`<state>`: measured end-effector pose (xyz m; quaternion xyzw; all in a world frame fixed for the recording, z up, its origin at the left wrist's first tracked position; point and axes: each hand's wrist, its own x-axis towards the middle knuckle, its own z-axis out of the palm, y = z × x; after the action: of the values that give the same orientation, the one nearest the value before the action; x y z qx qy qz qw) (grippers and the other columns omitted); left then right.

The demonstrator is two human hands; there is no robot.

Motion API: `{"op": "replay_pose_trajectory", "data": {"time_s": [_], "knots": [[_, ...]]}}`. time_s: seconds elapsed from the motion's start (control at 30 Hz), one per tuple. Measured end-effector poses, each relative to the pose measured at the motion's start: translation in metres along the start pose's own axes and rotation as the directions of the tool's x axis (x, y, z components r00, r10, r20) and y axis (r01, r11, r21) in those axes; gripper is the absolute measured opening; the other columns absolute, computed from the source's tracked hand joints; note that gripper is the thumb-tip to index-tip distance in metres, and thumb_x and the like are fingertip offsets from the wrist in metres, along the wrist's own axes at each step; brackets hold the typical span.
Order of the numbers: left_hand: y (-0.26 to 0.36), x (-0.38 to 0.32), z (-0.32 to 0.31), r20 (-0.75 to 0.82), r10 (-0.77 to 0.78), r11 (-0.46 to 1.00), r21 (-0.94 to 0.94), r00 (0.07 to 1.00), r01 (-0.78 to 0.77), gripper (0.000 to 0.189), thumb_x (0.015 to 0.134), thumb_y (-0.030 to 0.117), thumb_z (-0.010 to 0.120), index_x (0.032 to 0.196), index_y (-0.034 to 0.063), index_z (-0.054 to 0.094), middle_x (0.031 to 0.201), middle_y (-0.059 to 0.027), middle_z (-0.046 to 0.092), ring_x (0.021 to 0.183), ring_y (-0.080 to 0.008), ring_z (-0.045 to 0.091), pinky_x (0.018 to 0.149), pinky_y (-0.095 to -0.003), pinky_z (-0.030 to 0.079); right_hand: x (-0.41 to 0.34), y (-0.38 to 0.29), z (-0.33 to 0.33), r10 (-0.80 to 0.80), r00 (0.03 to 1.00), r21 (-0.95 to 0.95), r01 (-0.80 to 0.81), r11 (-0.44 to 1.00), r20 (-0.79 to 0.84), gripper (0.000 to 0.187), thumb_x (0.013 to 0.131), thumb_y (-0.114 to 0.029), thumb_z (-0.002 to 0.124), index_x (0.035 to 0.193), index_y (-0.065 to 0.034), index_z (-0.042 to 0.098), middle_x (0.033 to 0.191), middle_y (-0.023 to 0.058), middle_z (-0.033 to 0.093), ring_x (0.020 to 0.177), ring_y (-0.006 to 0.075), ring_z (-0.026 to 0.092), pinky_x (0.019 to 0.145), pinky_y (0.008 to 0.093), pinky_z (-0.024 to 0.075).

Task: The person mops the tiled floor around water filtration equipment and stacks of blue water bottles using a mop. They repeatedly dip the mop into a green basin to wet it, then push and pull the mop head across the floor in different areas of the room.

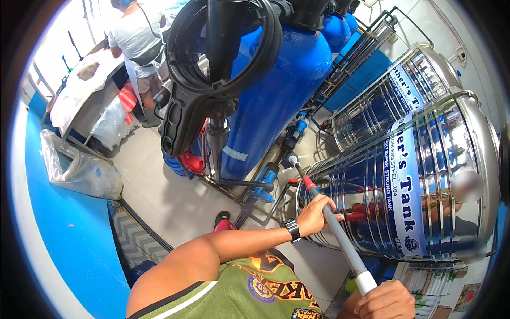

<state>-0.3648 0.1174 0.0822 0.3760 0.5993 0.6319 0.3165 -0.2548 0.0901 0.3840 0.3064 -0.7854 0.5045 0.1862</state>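
A long grey pole [340, 233] slants away from me, with a white sleeve [365, 282] at the near end and a red section farther along. Its far end has a white tip [293, 160] by the pipes between the blue vessel and the steel tank; what lies beyond the tip is hard to make out. Wearing a black wristwatch, my left hand [316, 215] wraps around the pole's middle. Lower right, my right hand [384, 301] grips the pole near the white sleeve. Close beside my left hand stands a large stainless steel water tank [370, 179] with a printed band.
A tall blue filter vessel [275, 99] rises ahead, with blue-handled valves [265, 183] and pipes at its foot. Another steel tank [382, 99] stands behind. A person [139, 44] works at a counter, far left. A clear plastic bag [83, 171] sits by the blue wall [67, 223].
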Motion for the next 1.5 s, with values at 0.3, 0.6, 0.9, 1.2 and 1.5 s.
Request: {"op": "replay_pose_trajectory", "data": {"time_s": [0.3,0.6,0.9,1.2,1.5], "knots": [[-0.079,0.013,-0.032,-0.248,0.03,0.993,0.117,0.968,0.0,0.043,0.089,0.045,0.084,0.1,0.0082,0.064,0.1,-0.0134,0.061,0.092,-0.0321,0.064,0.079,-0.0431,0.051,-0.002,0.074,-0.018,0.118,0.955,0.083,-0.145,0.986,0.271,0.039,0.085,-0.005,0.078,0.057,-0.0033,0.051,0.051,0.0076,0.051,0.043,0.0243,0.058,0.046,0.034,0.052],[-0.246,0.011,-0.054,-0.279,-0.045,0.899,0.408,0.959,0.161,0.052,0.091,0.047,0.08,0.113,0.0039,0.064,0.113,-0.0235,0.063,0.11,-0.04,0.063,0.095,-0.0459,0.051,-0.079,0.209,-0.036,0.478,0.744,-0.145,-0.469,0.871,0.466,0.026,0.087,-0.012,0.08,0.074,-0.007,0.058,0.077,0.0056,0.064,0.08,0.0298,0.064,0.094,0.044,0.0526],[-0.21,0.058,-0.014,-0.377,-0.233,0.899,0.267,0.896,0.346,0.043,0.093,0.047,0.079,0.101,0.0069,0.067,0.105,-0.0223,0.066,0.1,-0.04,0.067,0.089,-0.0465,0.053,-0.107,0.238,-0.082,0.432,0.85,-0.041,-0.441,0.897,0.302,0.029,0.079,0.002,0.075,0.066,-0.0068,0.051,0.065,0.008,0.058,0.065,0.0301,0.062,0.073,0.0428,0.0518],[-0.222,0.139,-0.003,-0.391,-0.075,0.968,0.194,0.917,0.162,0.039,0.093,0.041,0.079,0.088,0.0057,0.063,0.093,-0.018,0.067,0.089,-0.0404,0.068,0.077,-0.0457,0.054,-0.113,0.262,-0.102,0.393,0.918,-0.119,-0.385,0.915,0.055,0.028,0.079,0.003,0.072,0.064,-0.0038,0.049,0.065,0.0094,0.059,0.063,0.0278,0.061,0.067,0.0386,0.0507],[-0.196,0.088,-0.026,-0.287,-0.059,0.879,0.439,0.956,0.186,0.057,0.096,0.05,0.07,0.062,0.0053,0.059,0.069,-0.0198,0.063,0.072,-0.0429,0.064,0.066,-0.0514,0.048,-0.104,0.25,-0.1,0.393,0.876,0.068,-0.426,0.902,0.28,0.034,0.083,-0.002,0.075,0.064,-0.0055,0.047,0.061,0.0086,0.055,0.06,0.0309,0.058,0.069,0.0413,0.0524]]}}
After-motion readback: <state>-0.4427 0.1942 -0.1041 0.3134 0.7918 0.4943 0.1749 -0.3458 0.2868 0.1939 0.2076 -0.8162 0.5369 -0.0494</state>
